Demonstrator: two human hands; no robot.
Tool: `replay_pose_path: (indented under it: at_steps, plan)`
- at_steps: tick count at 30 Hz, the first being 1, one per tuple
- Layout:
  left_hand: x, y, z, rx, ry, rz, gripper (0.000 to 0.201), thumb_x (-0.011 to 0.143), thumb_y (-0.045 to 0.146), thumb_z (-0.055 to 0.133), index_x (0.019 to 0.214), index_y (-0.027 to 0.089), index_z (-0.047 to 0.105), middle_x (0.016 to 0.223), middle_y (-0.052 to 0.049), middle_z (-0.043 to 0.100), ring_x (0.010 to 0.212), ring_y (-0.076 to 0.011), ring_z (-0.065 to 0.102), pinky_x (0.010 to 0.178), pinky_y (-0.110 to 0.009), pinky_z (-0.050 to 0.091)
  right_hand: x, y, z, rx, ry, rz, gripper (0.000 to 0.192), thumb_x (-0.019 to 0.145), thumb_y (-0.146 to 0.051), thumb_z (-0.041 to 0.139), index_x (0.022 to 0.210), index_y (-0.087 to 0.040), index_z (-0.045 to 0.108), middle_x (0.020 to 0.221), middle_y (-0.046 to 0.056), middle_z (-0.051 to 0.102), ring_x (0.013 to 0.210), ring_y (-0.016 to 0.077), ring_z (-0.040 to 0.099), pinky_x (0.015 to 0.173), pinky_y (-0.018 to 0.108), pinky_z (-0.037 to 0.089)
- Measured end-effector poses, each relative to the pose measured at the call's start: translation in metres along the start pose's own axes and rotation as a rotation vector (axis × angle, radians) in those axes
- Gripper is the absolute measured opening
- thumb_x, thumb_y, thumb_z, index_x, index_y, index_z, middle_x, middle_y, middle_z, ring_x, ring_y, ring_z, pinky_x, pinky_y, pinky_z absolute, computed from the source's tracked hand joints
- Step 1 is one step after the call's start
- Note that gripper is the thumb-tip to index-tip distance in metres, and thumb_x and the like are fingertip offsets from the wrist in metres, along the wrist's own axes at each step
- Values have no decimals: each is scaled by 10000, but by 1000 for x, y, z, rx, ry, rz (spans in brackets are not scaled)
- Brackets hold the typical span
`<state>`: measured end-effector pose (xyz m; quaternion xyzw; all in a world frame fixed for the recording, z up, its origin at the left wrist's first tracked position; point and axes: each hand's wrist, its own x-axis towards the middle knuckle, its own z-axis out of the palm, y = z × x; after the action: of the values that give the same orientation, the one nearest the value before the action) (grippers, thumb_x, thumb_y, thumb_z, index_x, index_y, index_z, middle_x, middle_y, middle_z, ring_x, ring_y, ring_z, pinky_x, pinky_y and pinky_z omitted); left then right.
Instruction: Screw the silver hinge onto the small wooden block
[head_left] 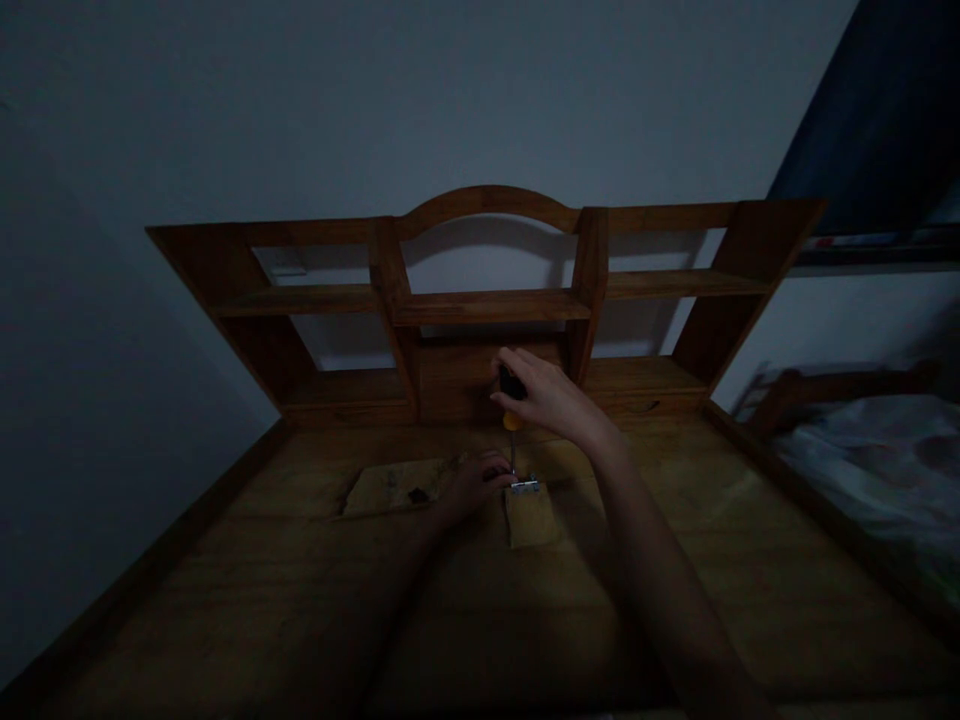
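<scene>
My right hand [541, 393] is closed round the black and yellow handle of a screwdriver [513, 421]. The screwdriver stands upright, its shaft pointing down to a small metal hinge [525, 485]. That hinge lies at the far edge of a small wooden block [529, 518] on the wooden desktop. Beside the screwdriver's tip, my left hand [476, 480] has its fingers curled against the near left end of the hinge; what they pinch is too dark to make out. To its left lies a flat piece of cardboard or board [390, 487] with a small dark thing [418, 495] on it.
A wooden shelf unit [491, 306] with several compartments rises at the back of the desktop [285, 560], against a pale wall. At the right, beyond the desk's raised edge, sits a pale plastic bag [885, 460]. A dark curtain [877, 130] hangs above it. The light is dim.
</scene>
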<state>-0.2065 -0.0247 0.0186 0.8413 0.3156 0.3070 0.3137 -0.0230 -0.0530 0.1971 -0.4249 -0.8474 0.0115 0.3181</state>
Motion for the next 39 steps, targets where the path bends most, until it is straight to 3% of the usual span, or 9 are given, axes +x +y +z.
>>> replay_pose_path:
  at_steps: [5,10,18,24,29,34,39]
  plan:
    - [-1,-2,0,24,30,25,173,897,333,662,827,175,672,873,-17,683,836,-157,627,785,-267,460,-1,-1,0,11,-18,19,408,818,-159,586,1199,-261,479,1142,38,583,996,209,589,860,324,437]
    - [-1,-2,1,24,29,-17,184,888,362,669,829,187,672,901,-25,697,869,-176,637,816,-288,473,0,1,2,-12,21,15,302,884,-279,604,1163,-254,490,1138,43,596,1033,224,592,889,340,438]
    - [0,-1,1,20,39,4,200,885,354,664,793,177,655,847,-21,681,813,-161,620,775,-276,469,-1,-11,2,-11,28,16,394,822,-181,577,1191,-253,459,1161,47,576,1013,223,598,871,343,447]
    - [-1,-5,3,-5,43,-4,184,886,351,662,827,177,661,878,-25,681,850,-165,622,808,-282,469,2,-7,5,-64,61,14,225,906,-289,559,1114,-249,484,1108,48,580,1028,229,592,886,352,442]
    - [-1,-5,4,-12,46,-16,179,876,334,666,791,180,634,819,-12,656,800,-159,605,770,-275,464,1,-11,4,-46,45,29,322,843,-198,551,1151,-250,470,1130,53,564,994,225,592,874,355,446]
    - [-1,-2,4,-19,53,-6,177,880,321,663,791,174,620,814,-11,644,796,-155,595,756,-266,460,1,-8,6,-52,44,40,302,891,-301,591,1164,-257,468,1148,59,575,1020,237,595,870,366,447]
    - [-1,-6,6,-6,64,8,180,883,321,667,792,173,621,824,-8,639,791,-147,587,746,-259,445,2,-4,9,-24,53,15,295,892,-240,564,1171,-257,470,1156,57,578,1043,227,588,879,360,447]
